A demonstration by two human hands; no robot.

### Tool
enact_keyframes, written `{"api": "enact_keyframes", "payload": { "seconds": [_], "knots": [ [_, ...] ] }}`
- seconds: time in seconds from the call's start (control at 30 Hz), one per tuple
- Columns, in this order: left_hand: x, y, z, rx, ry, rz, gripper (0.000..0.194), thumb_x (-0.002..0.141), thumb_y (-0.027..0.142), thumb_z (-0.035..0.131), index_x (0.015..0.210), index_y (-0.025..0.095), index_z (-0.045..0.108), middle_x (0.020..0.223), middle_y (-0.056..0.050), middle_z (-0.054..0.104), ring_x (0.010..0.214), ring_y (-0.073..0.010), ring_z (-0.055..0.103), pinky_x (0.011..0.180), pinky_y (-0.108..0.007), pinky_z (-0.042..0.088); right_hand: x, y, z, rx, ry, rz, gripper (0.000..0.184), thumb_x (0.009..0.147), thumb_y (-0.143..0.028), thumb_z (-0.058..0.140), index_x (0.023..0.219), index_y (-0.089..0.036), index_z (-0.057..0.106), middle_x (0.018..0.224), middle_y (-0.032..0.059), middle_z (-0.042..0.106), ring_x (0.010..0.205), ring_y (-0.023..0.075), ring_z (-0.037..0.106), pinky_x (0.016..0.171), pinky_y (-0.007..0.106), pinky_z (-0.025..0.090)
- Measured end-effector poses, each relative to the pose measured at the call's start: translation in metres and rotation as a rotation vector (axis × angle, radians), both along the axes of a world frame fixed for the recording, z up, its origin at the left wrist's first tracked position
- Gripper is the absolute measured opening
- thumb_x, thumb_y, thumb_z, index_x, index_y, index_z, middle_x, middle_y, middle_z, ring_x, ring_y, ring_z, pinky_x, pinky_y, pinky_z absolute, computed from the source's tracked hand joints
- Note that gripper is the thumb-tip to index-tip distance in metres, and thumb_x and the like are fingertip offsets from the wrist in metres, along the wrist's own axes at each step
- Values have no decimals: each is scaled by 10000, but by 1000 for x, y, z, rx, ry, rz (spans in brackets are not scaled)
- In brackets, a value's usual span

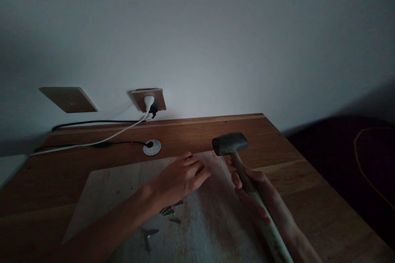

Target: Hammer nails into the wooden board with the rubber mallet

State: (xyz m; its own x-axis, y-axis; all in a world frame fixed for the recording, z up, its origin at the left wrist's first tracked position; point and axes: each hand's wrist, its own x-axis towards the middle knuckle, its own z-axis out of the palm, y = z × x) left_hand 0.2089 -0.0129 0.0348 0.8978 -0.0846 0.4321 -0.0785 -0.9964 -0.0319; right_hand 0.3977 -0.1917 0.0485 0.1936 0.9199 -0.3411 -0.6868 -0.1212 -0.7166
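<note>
My right hand [259,193] is wrapped round the handle of a hammer [230,144], close below its dark, block-shaped head. The hammer is tilted, head up and away from me, its pale handle running down to the bottom edge. Over a pale wooden board [101,189] is my left hand [185,172], its fingers curled and drawn together. Whatever those fingertips may hold is hidden. Several small metal nails [168,211] lie loose on the board below the left wrist. Two small dark dots show on the board left of that forearm.
The board lies on a brown wooden tabletop [296,181] against a white wall. A wall socket [157,98] with plugs, a white cable [120,132], a black cable and a round cable grommet [152,147] are at the back left. The tabletop's right edge borders a dark area.
</note>
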Motion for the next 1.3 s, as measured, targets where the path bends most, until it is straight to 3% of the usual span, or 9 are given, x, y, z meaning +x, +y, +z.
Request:
{"api": "enact_keyframes", "payload": {
  "seconds": [0.2, 0.33, 0.53, 0.63, 0.73, 0.83, 0.9, 1.07, 1.3],
  "knots": [
    [-1, 2, -7, -75, 23, 3, 167, 1025, 57, 611, 1155, 123, 691, 982, -80, 724, 919, -237, 687, 865, -381, 554, 3, -4, -6, 11, 71, 90, 339, 1045, -472, 643, 875, -198, 749, 408, -113, 452, 259, 51, 200, 260, 127, 341],
    [-2, 4, -13, -259, -22, 40, 132, 1015, 81, 639, 1058, 155, 739, 1009, -77, 716, 945, -233, 693, 852, -379, 589, 4, -3, -8, 18, 118, 109, 338, 996, -481, 708, 811, -197, 718, 510, -88, 580, 247, 24, 201, 247, 122, 325],
    [-1, -2, -13, -599, -96, -7, 145, 992, 86, 678, 1060, 178, 767, 968, -34, 764, 904, -183, 719, 866, -323, 591, 2, 0, 0, 15, 150, 69, 219, 952, -449, 746, 931, -231, 737, 717, -78, 722, 252, 2, 176, 234, 117, 291],
    [0, -4, -12, -593, -101, -11, 144, 994, 81, 674, 1032, 177, 774, 937, -32, 764, 895, -190, 717, 864, -333, 591, 0, 0, 3, -6, 124, 80, 317, 948, -454, 749, 756, -211, 685, 576, -70, 651, 245, 7, 204, 245, 113, 305],
    [1, -4, -13, -556, -115, -4, 146, 1000, 84, 663, 1010, 177, 775, 939, -38, 754, 898, -193, 710, 854, -332, 592, -2, 1, 3, -19, 75, 67, 331, 947, -484, 747, 774, -203, 732, 426, -92, 512, 243, 24, 196, 245, 109, 316],
    [1, -3, -14, -538, -132, 9, 143, 1005, 80, 657, 1005, 180, 760, 951, -34, 760, 903, -192, 707, 867, -338, 588, -3, 1, 5, -32, 8, -1, 238, 928, -468, 776, 980, -236, 788, 593, -80, 658, 269, 17, 234, 244, 111, 352],
    [1, -3, -16, -542, -139, 22, 131, 1007, 75, 655, 1005, 176, 739, 937, -30, 763, 889, -189, 707, 865, -340, 583, -4, 0, 7, -45, -39, -18, 230, 929, -458, 779, 959, -231, 790, 657, -61, 700, 276, 13, 274, 245, 111, 360],
    [0, -3, -18, -560, -160, 57, 78, 1018, 107, 672, 990, 179, 688, 922, -32, 753, 856, -183, 703, 821, -327, 567, -2, 0, 8, -90, -153, 20, 427, 945, -516, 747, 687, -176, 747, 367, -57, 465, 261, 51, 326, 258, 110, 354],
    [0, -3, -16, -572, -172, 99, 92, 1012, 100, 685, 993, 189, 680, 910, -27, 743, 863, -184, 697, 815, -320, 552, 2, -2, -3, -124, -217, 36, 399, 979, -516, 691, 732, -203, 715, 385, -64, 475, 275, 66, 327, 262, 127, 344]
  ]
}}
